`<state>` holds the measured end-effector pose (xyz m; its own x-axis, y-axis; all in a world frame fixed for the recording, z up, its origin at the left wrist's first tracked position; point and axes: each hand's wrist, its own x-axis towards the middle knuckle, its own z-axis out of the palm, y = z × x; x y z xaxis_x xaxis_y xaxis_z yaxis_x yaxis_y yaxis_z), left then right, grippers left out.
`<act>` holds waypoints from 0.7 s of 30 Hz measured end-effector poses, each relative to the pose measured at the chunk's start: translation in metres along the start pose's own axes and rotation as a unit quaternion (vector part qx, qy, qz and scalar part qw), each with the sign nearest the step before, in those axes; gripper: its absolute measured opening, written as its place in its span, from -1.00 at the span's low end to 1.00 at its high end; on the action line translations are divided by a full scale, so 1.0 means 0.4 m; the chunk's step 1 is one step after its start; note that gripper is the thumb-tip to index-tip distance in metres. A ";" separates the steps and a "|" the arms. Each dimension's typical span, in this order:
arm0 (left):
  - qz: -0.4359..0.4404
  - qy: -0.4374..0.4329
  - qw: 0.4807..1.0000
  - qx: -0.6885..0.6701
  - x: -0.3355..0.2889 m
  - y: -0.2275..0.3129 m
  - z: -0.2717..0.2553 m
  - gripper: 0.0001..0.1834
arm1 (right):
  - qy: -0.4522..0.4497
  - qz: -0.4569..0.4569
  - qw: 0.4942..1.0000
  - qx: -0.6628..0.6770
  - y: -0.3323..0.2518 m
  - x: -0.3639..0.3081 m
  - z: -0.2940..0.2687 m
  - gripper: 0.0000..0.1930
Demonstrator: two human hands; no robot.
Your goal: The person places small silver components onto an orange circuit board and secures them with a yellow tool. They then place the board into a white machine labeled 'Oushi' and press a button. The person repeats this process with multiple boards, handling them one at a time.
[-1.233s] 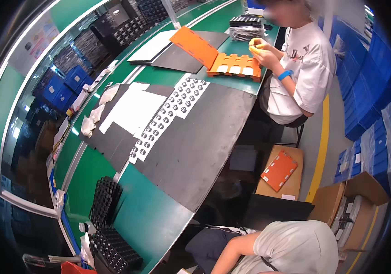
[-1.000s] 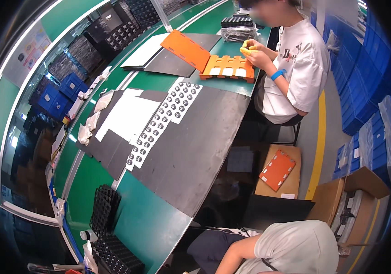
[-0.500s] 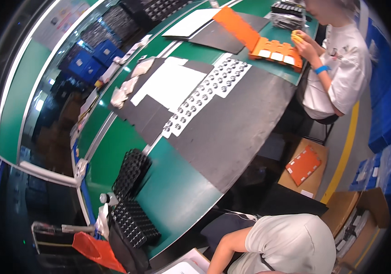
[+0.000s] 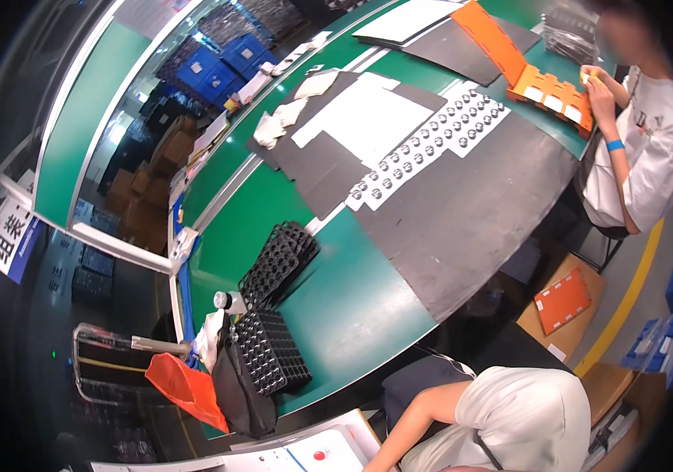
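Neither of my hands shows. At the lower edge, a bent arm [image 4: 423,413] comes out of a pale short sleeve [image 4: 525,401]; whether it is mine cannot be told, and its hand lies outside the picture. Below it to the left is a white panel [image 4: 336,451] with a red round spot. Across the green table [image 4: 376,275], a co-worker [image 4: 643,149] with a blue wristband holds a small yellow piece [image 4: 588,73] in both hands. Beside that person stands an orange folding box [image 4: 553,90] with white labels, its flap raised.
Black cell trays [image 4: 270,350] stand at the table's near left, beside a small white bottle [image 4: 226,300] and an orange bag [image 4: 187,385]. White strips with dark round parts [image 4: 431,141] lie on a dark mat [image 4: 478,212]. An orange panel [image 4: 563,301] rests on a carton.
The view has swung left, so the table and the co-worker appear farther right. More of the white panel shows at the lower edge. The co-worker still holds the yellow piece.
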<state>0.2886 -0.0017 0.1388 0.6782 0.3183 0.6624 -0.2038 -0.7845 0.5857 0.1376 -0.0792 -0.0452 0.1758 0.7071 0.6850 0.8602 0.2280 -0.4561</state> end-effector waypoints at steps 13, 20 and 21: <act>-0.021 0.029 0.999 0.025 -0.009 -0.046 -0.086 -0.46 | -0.018 -0.040 0.998 0.054 -0.004 0.068 0.021 -0.47; -0.030 0.038 0.998 0.039 -0.016 -0.066 -0.126 -0.44 | -0.026 -0.055 0.995 0.082 -0.019 0.088 0.042 -0.47; -0.031 0.039 0.998 0.039 -0.016 -0.067 -0.129 -0.44 | -0.027 -0.054 0.995 0.084 -0.021 0.092 0.043 -0.47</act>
<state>0.2534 0.0446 0.1431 0.6299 0.4050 0.6627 -0.1065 -0.8002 0.5902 0.1285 -0.0435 -0.0258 0.0567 0.7056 0.7063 0.7796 0.4106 -0.4729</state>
